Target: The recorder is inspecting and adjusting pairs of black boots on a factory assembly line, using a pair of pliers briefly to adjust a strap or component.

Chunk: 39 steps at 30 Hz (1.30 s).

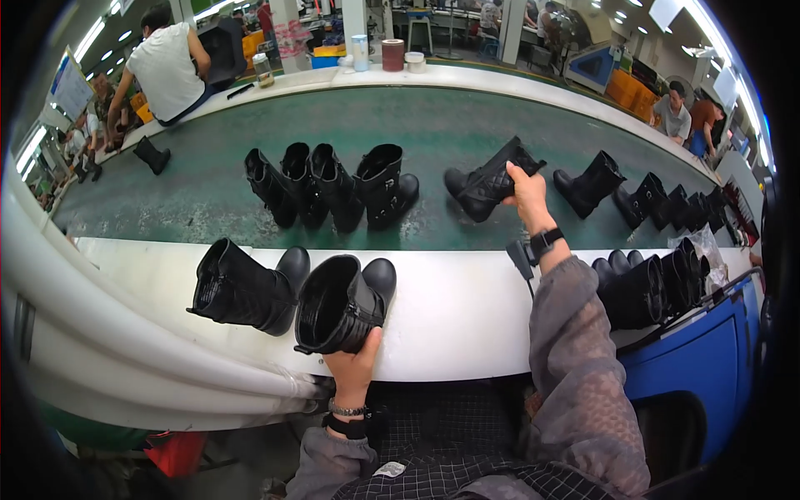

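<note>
My right hand [527, 193] reaches out over the green conveyor belt [450, 125] and grips the shaft of a black quilted boot [487, 185] that stands on the belt. My left hand [354, 362] holds the back of a black boot [342, 304] lying on its side on the white ledge [467, 308] in front of me, its opening toward me. A second black boot [246, 292] lies beside it on the left, touching it.
Several black boots [333, 187] stand in a row on the belt to the left, more [637, 200] to the right. A cluster of boots [654, 283] fills the ledge's right end above a blue bin [700, 367]. A person in white [167, 71] sits across the belt; white pipes [125, 333] run at lower left.
</note>
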### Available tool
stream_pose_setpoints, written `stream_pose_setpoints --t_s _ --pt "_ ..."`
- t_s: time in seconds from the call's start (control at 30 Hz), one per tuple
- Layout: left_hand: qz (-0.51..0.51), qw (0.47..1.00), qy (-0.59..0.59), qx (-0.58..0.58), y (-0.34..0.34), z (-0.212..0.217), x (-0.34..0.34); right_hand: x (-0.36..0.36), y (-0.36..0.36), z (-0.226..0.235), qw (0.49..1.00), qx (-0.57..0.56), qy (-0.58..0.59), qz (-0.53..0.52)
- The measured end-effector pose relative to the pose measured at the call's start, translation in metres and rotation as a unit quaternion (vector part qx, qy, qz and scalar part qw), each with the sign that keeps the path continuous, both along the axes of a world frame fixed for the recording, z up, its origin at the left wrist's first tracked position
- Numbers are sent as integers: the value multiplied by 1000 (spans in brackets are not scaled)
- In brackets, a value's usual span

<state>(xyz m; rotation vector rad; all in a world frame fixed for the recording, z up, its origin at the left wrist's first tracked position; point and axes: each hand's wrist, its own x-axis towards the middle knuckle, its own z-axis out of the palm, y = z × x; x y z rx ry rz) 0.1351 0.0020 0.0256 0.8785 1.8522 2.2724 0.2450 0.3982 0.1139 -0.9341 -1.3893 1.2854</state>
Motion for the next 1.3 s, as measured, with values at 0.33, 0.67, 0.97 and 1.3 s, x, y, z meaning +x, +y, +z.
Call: stream_pose_setpoints --t_s 0.33,0.67,0.97,1.3 --pt "241 928 272 -87 -19 13 42 108 -178 2 897 -249 322 170" --pt "-235 972 -14 24 4 46 121 169 -260 -40 874 -270 373 152" --pt "-320 946 -37 17 9 57 130 184 -285 -42 893 -219 364 150" --pt "-382 871 -267 155 21 71 118 167 -335 -50 929 320 19 188"
